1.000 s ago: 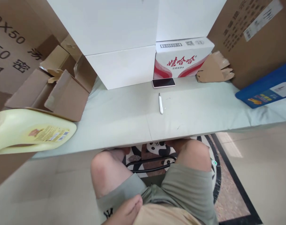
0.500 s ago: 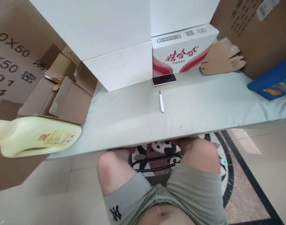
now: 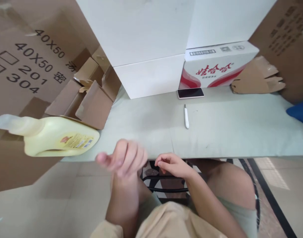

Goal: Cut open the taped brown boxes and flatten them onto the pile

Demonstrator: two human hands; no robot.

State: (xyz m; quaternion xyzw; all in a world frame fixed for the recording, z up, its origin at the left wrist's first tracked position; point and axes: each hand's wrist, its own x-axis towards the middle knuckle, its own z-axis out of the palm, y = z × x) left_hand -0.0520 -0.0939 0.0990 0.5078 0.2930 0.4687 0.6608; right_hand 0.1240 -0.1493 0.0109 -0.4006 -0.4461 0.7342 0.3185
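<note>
Both my hands are raised in front of the near edge of the pale green table (image 3: pixel 216 138). My left hand (image 3: pixel 124 158) is blurred by motion, its fingers bent close together and the thumb sticking out to the left; nothing shows in it. Just to its right, my right hand (image 3: pixel 171 164) has its fingers curled in, with nothing visible in them. A pale yellow bottle (image 3: pixel 59 142) lies on its side at the table's left end, nearest my left hand. A white pen-like tool (image 3: pixel 186 117) lies on the table beyond my right hand, with a phone (image 3: pixel 190 93) behind it.
White boxes (image 3: pixel 151 74) and a red and white carton (image 3: pixel 216 64) stand along the back. An open cardboard box (image 3: pixel 89 99) sits back left beside a large printed carton (image 3: pixel 24 66). Torn cardboard (image 3: pixel 258 77) and a blue item (image 3: pixel 300 112) lie right.
Both hands have come up into view from my lap to the table's front edge. The view has shifted left. The bottle, pen-like tool and phone have not moved.
</note>
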